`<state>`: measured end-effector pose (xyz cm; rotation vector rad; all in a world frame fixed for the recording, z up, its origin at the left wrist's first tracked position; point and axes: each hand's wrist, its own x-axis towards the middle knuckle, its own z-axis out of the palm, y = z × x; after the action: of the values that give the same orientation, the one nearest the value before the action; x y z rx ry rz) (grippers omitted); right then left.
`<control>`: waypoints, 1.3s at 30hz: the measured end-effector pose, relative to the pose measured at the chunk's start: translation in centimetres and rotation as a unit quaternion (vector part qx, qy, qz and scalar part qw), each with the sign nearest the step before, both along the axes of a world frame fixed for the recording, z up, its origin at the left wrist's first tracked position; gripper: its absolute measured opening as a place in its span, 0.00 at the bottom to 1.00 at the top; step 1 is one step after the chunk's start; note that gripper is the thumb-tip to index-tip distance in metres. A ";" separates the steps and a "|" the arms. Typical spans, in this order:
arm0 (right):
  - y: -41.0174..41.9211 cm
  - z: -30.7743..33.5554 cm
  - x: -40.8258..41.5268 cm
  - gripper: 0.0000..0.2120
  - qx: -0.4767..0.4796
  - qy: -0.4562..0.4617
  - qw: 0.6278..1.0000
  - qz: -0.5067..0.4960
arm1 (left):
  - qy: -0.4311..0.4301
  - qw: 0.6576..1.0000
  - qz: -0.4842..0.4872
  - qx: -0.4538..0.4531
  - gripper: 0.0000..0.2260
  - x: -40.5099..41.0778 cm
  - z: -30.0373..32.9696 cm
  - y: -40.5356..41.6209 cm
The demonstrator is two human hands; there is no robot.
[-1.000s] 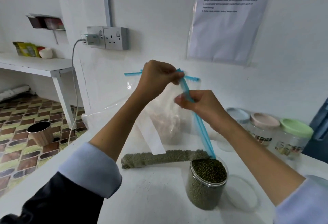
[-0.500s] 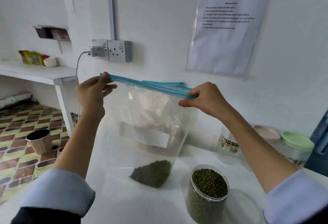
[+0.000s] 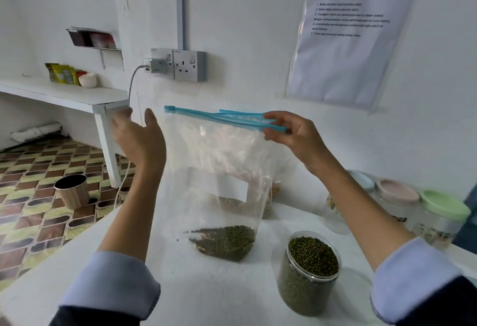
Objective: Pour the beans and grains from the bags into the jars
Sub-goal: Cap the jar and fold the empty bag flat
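Observation:
A clear plastic bag (image 3: 222,160) with a blue zip strip hangs upright over the white table (image 3: 206,292), a small heap of green mung beans in its bottom corner. My right hand (image 3: 291,134) pinches the right end of the blue strip. My left hand (image 3: 136,137) is just left of the bag, fingers spread, touching nothing. An uncapped clear jar (image 3: 308,271) nearly full of green beans stands at the front right, below my right forearm.
Lidded jars with pink (image 3: 396,192) and green (image 3: 444,205) lids stand at the back right. Another bag of grains (image 3: 273,191) lies behind the held one. A clear lid (image 3: 357,283) lies right of the jar. A wall socket and cable are on the left.
The bag went from tilted over the jar to hanging upright, beans sliding to its bottom. My left hand has let go of the strip's left end and opened.

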<state>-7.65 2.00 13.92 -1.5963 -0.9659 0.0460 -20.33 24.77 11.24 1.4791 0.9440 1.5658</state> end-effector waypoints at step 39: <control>-17.5 -19.7 1.0 0.52 -0.445 0.131 0.837 -0.289 | 0.141 0.695 -0.674 -0.205 0.14 7.1 -18.0 -19.2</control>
<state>-6.62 -15.53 -5.75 -2.6047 -0.1699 0.3267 -13.27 5.54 -6.79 1.4464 0.1011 0.0217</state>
